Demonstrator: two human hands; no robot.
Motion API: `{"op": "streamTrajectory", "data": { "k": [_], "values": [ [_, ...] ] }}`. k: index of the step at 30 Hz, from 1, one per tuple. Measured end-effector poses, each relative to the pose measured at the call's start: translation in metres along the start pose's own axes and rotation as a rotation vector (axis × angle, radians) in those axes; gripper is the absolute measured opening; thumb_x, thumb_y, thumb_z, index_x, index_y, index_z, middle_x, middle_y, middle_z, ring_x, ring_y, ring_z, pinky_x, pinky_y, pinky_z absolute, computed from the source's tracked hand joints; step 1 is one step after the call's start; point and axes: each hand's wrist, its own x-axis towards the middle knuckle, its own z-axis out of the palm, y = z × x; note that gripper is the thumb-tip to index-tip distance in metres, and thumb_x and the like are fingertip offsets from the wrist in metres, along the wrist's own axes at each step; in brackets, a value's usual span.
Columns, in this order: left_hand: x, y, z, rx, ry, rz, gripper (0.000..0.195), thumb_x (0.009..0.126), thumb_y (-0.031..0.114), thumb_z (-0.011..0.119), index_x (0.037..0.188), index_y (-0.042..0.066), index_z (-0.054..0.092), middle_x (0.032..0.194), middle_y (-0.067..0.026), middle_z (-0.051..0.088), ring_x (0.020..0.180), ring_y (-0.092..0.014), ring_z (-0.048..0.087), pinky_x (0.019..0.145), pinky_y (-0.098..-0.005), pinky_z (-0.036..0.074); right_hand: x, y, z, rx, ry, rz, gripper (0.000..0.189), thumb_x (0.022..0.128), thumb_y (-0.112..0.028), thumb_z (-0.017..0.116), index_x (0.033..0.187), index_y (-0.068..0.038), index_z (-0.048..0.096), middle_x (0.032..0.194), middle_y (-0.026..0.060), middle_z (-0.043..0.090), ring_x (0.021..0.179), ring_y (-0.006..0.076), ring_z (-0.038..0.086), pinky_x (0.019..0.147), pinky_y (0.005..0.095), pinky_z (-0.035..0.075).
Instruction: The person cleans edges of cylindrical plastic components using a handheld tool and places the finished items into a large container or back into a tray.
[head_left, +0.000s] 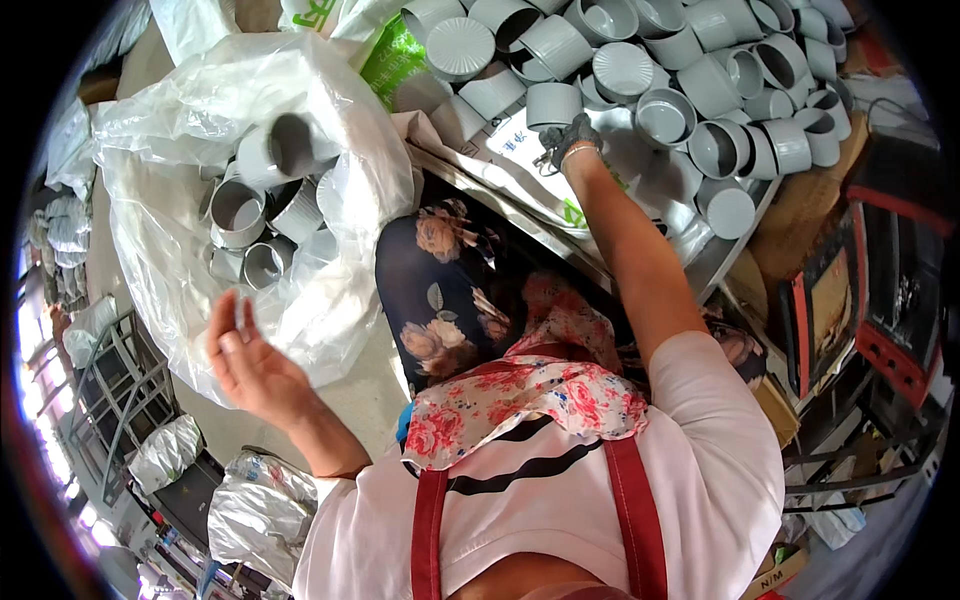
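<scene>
My left hand (259, 367), bare, holds nothing; its fingers are raised beside the near edge of a large clear plastic bag (322, 315). Several glossy grey cups (237, 214) lie jumbled inside that bag, some on their sides. To the right, my right hand (574, 142) wears a dark glove and has its fingers at the lower edge of a grey ribbed cup (553, 103). A small metal object shows by those fingers, too blurred to name. Around it spreads a heap of similar grey cups (709, 86), some showing fluted bases.
White printed sacking (457, 146) lies under the heap, along a metal tray edge (517, 206). Red-and-black framed equipment (900, 277) stands at right, beside cardboard (817, 202). On the left are a metal rack (120, 397) and a silvery plastic-wrapped bundle (259, 514).
</scene>
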Motion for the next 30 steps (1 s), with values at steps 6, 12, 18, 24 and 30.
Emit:
{"op": "streamTrajectory", "data": {
  "k": [6, 12, 18, 24, 30],
  "values": [
    [-0.017, -0.014, 0.059, -0.101, -0.339, 0.014, 0.019, 0.087, 0.009, 0.042, 0.086, -0.007, 0.053, 0.101, -0.0212, 0.054, 0.1, -0.031, 0.052, 0.09, -0.0424, 0.038, -0.02, -0.057, -0.019, -1.883, -0.475, -1.251, 0.027, 0.083, -0.031, 0.046, 0.086, -0.006, 0.055, 0.071, 0.0112, 0.057, 0.062, 0.025, 0.056, 0.055, 0.0404, 0.046],
    [-0.032, -0.005, 0.116, -0.159, -0.759, -0.176, 0.015, 0.086, 0.008, 0.047, 0.081, -0.004, 0.055, 0.099, -0.0168, 0.056, 0.098, -0.023, 0.052, 0.086, -0.0354, 0.04, -0.212, -0.149, -0.065, -1.348, -0.778, -0.655, 0.021, 0.084, -0.026, 0.049, 0.089, -0.008, 0.058, 0.081, 0.0127, 0.06, 0.068, 0.0247, 0.059, 0.062, 0.034, 0.048],
    [-0.08, -0.009, 0.138, 0.115, -1.332, 0.079, 0.058, 0.071, 0.024, 0.066, 0.118, -0.002, 0.045, 0.121, -0.0191, 0.047, 0.114, -0.028, 0.044, 0.095, -0.033, 0.032, -0.304, -0.133, -0.114, -1.163, -1.045, -0.598, 0.021, 0.077, -0.027, 0.062, 0.082, -0.006, 0.059, 0.069, 0.0097, 0.057, 0.058, 0.0219, 0.054, 0.053, 0.0313, 0.043],
    [-0.117, 0.006, 0.101, 0.248, -1.275, -0.135, 0.041, 0.071, 0.024, 0.068, 0.102, -0.001, 0.06, 0.098, -0.0156, 0.061, 0.089, -0.019, 0.059, 0.079, -0.0279, 0.043, -0.32, -0.073, -0.145, -1.079, -1.141, -1.194, 0.022, 0.081, -0.024, 0.056, 0.097, -0.01, 0.056, 0.074, 0.0083, 0.056, 0.056, 0.0215, 0.053, 0.051, 0.0321, 0.044],
    [-0.135, 0.011, 0.084, 0.08, -1.221, -0.049, 0.038, 0.071, 0.02, 0.068, 0.103, 0.0, 0.059, 0.1, -0.0147, 0.06, 0.091, -0.02, 0.057, 0.083, -0.0285, 0.042, -0.343, -0.054, -0.152, -1.048, -1.013, -0.79, 0.023, 0.086, -0.022, 0.045, 0.103, -0.011, 0.055, 0.072, 0.0047, 0.056, 0.048, 0.0162, 0.052, 0.047, 0.0276, 0.044]
  ]
}}
